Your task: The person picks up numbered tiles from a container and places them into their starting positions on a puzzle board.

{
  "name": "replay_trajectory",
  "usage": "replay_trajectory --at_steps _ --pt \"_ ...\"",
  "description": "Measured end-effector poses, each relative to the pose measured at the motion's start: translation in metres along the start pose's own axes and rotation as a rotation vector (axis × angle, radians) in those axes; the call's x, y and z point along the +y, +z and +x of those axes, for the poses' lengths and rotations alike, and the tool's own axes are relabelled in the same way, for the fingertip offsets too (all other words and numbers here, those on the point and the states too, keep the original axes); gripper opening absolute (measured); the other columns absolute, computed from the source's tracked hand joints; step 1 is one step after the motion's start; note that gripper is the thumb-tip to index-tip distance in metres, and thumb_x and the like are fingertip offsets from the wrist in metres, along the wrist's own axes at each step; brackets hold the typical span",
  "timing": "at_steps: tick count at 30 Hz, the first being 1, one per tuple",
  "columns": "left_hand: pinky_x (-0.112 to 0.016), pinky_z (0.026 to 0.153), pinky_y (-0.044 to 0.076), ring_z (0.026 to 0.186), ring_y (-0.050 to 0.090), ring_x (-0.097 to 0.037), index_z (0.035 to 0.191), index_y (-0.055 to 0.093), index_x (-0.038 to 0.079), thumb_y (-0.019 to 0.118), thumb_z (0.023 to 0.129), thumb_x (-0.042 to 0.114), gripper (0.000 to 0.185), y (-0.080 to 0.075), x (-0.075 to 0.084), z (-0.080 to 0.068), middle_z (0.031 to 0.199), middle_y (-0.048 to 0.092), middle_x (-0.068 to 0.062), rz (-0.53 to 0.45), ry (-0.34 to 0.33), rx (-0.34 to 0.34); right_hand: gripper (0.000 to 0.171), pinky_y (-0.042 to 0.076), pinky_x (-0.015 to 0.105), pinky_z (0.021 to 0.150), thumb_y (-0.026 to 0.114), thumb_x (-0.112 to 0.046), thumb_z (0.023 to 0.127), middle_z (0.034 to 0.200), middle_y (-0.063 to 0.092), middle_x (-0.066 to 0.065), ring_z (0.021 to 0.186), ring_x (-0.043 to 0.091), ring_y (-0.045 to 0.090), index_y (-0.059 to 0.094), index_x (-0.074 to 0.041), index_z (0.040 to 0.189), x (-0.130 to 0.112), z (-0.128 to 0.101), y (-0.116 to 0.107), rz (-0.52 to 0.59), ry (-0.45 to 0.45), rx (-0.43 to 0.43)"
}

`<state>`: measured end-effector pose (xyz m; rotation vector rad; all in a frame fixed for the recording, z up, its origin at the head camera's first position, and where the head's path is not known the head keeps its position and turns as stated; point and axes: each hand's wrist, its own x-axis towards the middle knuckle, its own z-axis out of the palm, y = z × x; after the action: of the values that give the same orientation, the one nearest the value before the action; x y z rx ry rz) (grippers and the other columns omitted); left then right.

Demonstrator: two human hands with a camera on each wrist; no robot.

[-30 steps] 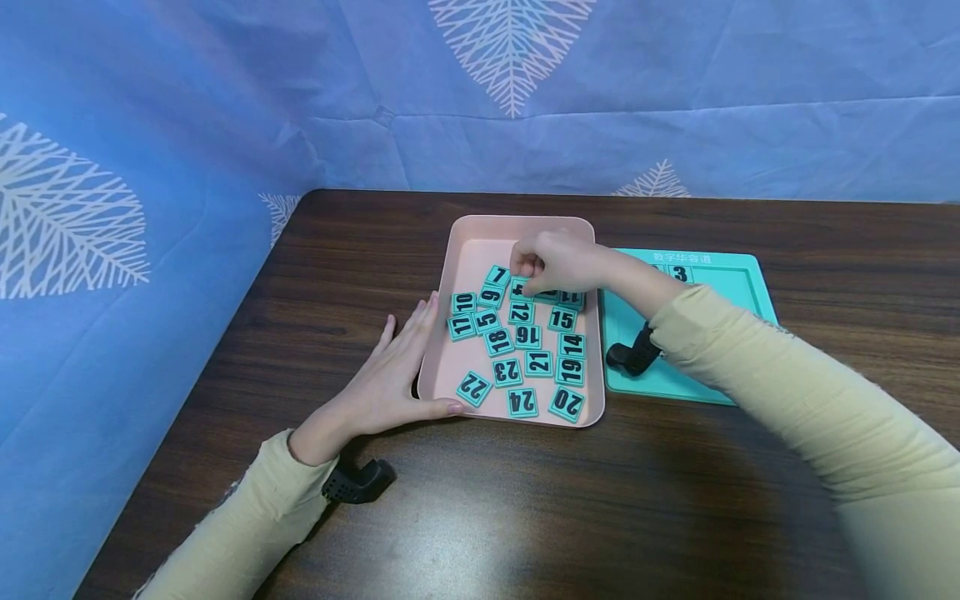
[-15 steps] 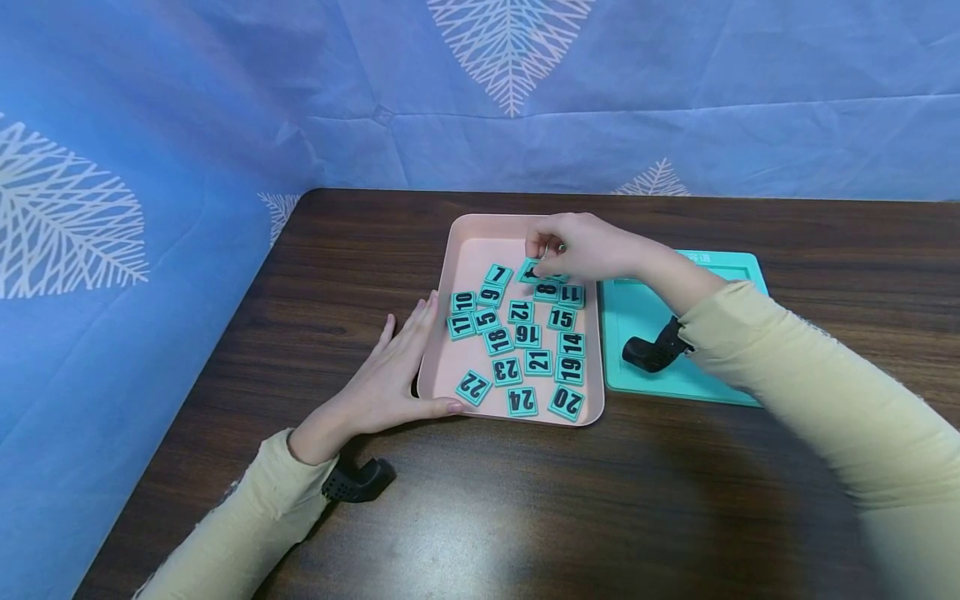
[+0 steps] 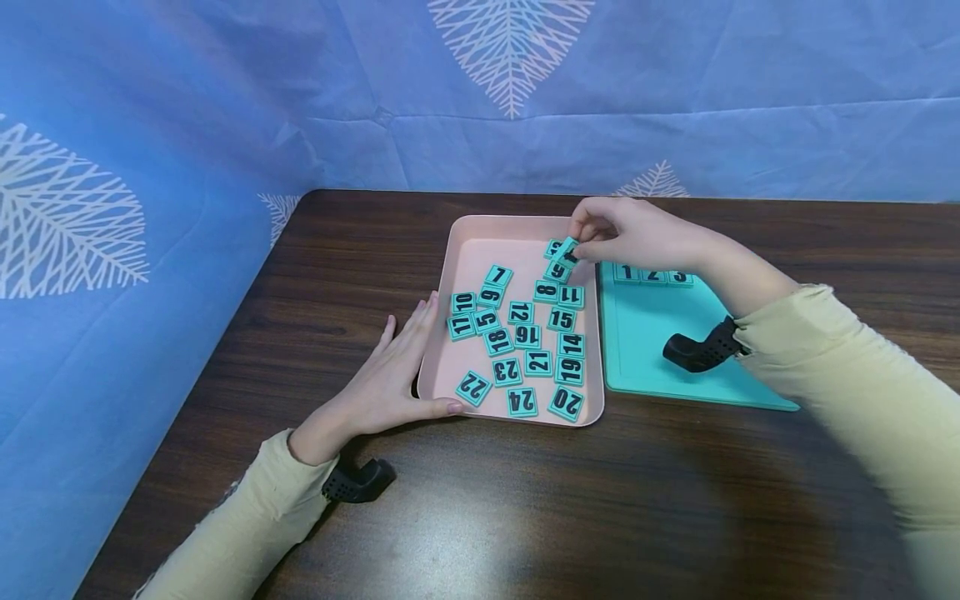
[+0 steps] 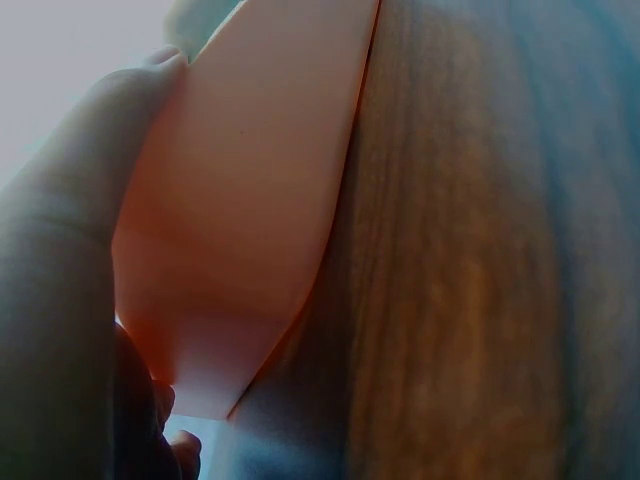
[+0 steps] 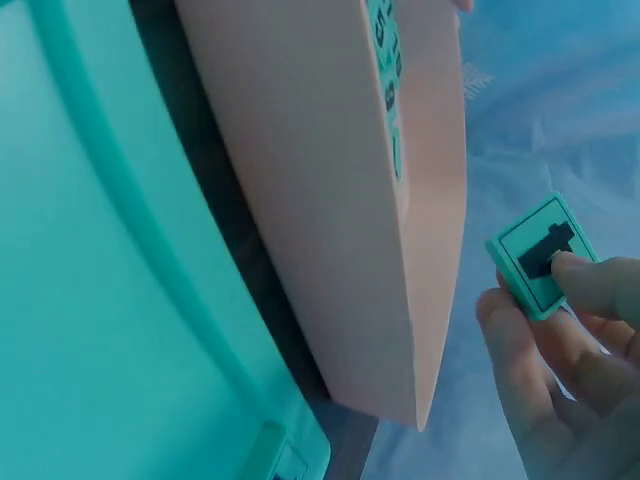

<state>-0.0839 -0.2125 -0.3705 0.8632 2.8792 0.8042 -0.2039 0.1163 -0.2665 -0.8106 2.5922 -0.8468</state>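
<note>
My right hand (image 3: pixel 633 237) pinches a turquoise number tile (image 3: pixel 570 247) between thumb and fingers above the tray's upper right edge. In the right wrist view the thumb partly covers the black digit on that tile (image 5: pixel 545 255); it looks like a 4. Below it, a 9 tile (image 3: pixel 557 271) and another tile (image 3: pixel 552 247) lie in the pink tray (image 3: pixel 480 237). My left hand (image 3: pixel 386 375) rests against the tray's lower left corner, fingers straight along the side and thumb at the front rim. In the left wrist view the thumb (image 4: pixel 75 190) lies against the pink wall.
Several number tiles (image 3: pixel 527 337) lie spread in the tray, many turned upside down or sideways. Right of it stands a turquoise board (image 3: pixel 652 350) with tiles 1, 2 and 3 (image 3: pixel 654 277) along its top. Behind the dark wooden table (image 3: pixel 465 517) hangs a blue patterned cloth (image 3: pixel 337 100).
My right hand has lifted the 4 tile and carried it right, toward the board. The 9 tile and another beneath the hand came into view. My left hand stays put.
</note>
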Motion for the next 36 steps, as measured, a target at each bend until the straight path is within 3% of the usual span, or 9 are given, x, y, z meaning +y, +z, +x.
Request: replay_trajectory --at_steps 12,20,30,36 --pt "-0.058 0.112 -0.001 0.145 0.002 -0.024 0.153 -0.011 0.017 0.065 0.075 0.068 0.12 0.001 0.0 0.0 0.16 -0.003 -0.005 -0.002 -0.009 -0.003 0.033 0.047 0.05 0.087 0.049 -0.024 0.1 0.137 0.045 0.012 0.097 0.029 0.066 0.053 -0.013 0.131 0.017 -0.024 -0.017 0.106 0.116 -0.043" --pt "-0.059 0.111 0.0 0.146 0.002 -0.023 0.153 -0.011 0.017 0.063 0.075 0.069 0.119 0.001 0.0 0.0 0.16 -0.003 -0.005 0.008 -0.005 -0.002 0.036 0.045 0.047 0.08 0.051 -0.021 0.099 0.115 0.061 0.013 0.097 0.028 0.064 0.052 -0.01 0.133 0.037 -0.035 -0.024 0.012 0.128 -0.006" --pt "-0.058 0.112 -0.001 0.146 0.002 -0.023 0.153 -0.011 0.017 0.063 0.075 0.07 0.119 0.001 0.0 0.0 0.16 -0.003 -0.005 0.004 -0.01 -0.004 0.035 0.047 0.044 0.079 0.058 -0.02 0.096 0.116 0.055 0.013 0.095 0.02 0.056 0.05 -0.004 0.126 0.067 -0.048 -0.031 0.022 0.21 0.049" --pt "-0.056 0.112 -0.001 0.146 0.002 -0.023 0.153 -0.011 0.017 0.063 0.075 0.07 0.12 0.001 0.0 0.0 0.16 -0.003 -0.005 0.004 -0.012 0.001 0.038 0.042 0.046 0.077 0.056 -0.029 0.097 0.118 0.057 0.013 0.1 0.028 0.053 0.057 -0.008 0.128 0.084 -0.058 -0.035 -0.027 0.246 0.065"
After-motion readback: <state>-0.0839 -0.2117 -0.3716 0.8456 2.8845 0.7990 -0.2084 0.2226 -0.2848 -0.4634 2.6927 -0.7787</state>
